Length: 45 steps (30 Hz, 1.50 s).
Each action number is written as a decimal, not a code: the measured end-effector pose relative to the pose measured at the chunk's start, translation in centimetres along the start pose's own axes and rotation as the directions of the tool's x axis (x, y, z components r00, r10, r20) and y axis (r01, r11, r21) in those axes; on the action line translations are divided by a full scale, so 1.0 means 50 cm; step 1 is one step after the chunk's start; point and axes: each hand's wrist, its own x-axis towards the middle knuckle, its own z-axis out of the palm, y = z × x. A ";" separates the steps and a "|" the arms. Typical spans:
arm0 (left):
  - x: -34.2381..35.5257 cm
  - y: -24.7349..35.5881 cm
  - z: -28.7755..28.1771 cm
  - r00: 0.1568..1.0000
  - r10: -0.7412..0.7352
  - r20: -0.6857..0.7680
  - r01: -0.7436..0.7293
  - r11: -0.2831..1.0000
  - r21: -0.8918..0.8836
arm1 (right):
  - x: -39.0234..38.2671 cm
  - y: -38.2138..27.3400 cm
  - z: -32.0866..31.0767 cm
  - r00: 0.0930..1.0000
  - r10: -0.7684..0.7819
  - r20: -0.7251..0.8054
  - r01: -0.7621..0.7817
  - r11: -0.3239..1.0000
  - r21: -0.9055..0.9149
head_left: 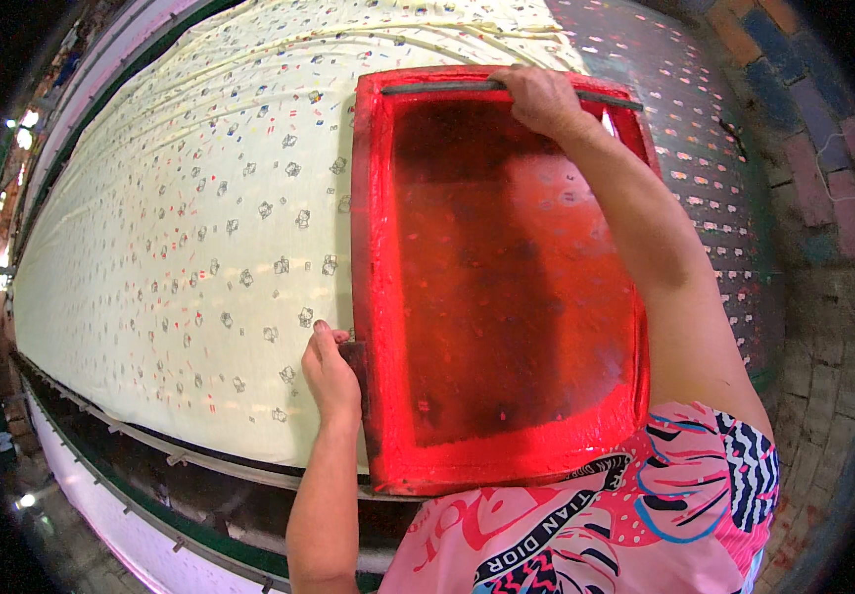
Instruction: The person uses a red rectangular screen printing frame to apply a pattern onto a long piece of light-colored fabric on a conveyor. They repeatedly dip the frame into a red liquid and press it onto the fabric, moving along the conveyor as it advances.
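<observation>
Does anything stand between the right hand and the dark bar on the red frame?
Nothing visible does: the right hand grips the dark bar directly, near the far edge of the red frame.

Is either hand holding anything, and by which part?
The right hand holds the dark bar near its middle. The left hand is at the dark side tab of the red frame; whether it grips cannot be told.

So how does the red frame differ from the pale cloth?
The red frame is coated in bright red, while the pale cloth is light yellow with little printed figures. The pale cloth spreads far wider than the red frame. The red frame looks stiff; the pale cloth creases toward its far end. Both carry some red.
</observation>
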 end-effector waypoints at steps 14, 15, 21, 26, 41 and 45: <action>0.001 -0.003 0.003 0.996 0.089 -0.026 -0.087 0.994 0.062 | 0.001 0.054 -0.071 0.952 -0.013 0.306 -0.015 0.996 0.090; 0.003 -0.003 0.003 0.994 0.105 -0.016 -0.103 0.993 0.060 | -0.023 0.048 -0.080 0.949 -0.024 0.314 -0.012 0.994 0.112; 0.001 -0.004 -0.003 0.993 0.121 -0.003 -0.121 0.993 0.002 | -0.205 -0.070 -0.179 0.924 -0.052 0.380 0.008 0.993 0.116; 0.000 -0.002 -0.005 0.991 0.125 0.054 -0.123 0.991 -0.047 | -0.393 -0.172 -0.250 0.901 -0.073 0.428 0.019 0.991 0.130; 0.012 -0.021 -0.007 0.958 0.268 0.103 -0.279 0.954 0.108 | -0.853 -0.457 -0.389 0.927 -0.049 0.372 -0.026 0.981 0.193; 0.012 -0.022 -0.004 0.952 0.284 0.111 -0.299 0.943 0.148 | -0.915 -0.494 -0.418 0.932 -0.044 0.359 -0.026 0.982 0.189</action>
